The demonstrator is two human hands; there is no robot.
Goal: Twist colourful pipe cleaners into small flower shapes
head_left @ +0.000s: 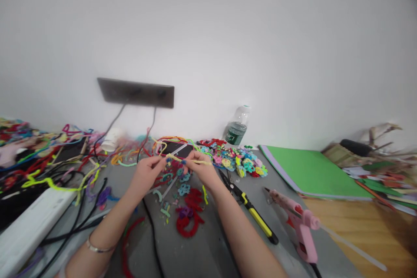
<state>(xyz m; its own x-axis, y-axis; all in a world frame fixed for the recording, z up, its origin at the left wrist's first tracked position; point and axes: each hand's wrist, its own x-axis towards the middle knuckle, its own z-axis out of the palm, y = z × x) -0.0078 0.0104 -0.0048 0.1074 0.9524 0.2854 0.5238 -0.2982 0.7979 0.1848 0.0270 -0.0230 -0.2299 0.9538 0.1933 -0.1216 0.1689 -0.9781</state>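
Observation:
Both of my hands are raised over the grey table mat (202, 247), pinching a thin yellow pipe cleaner (202, 162) between them. My left hand (147, 172) grips its left end, fingers closed. My right hand (202, 169) pinches it near the middle, and the free end sticks out to the right. Under the hands lie small teal pipe-cleaner flowers (183, 189) and red pipe-cleaner shapes (190, 215). A silver bracelet (96, 248) circles my left wrist.
A heap of coloured pipe-cleaner flowers (239, 161) lies behind the right hand. Yellow-handled pliers (250, 210) and a pink glue gun (301, 223) lie to the right. Green paper sheets (312, 169), a water bottle (237, 128), loose pipe cleaners (48, 169), black cables (153, 234) and a wall socket (137, 92) surround them.

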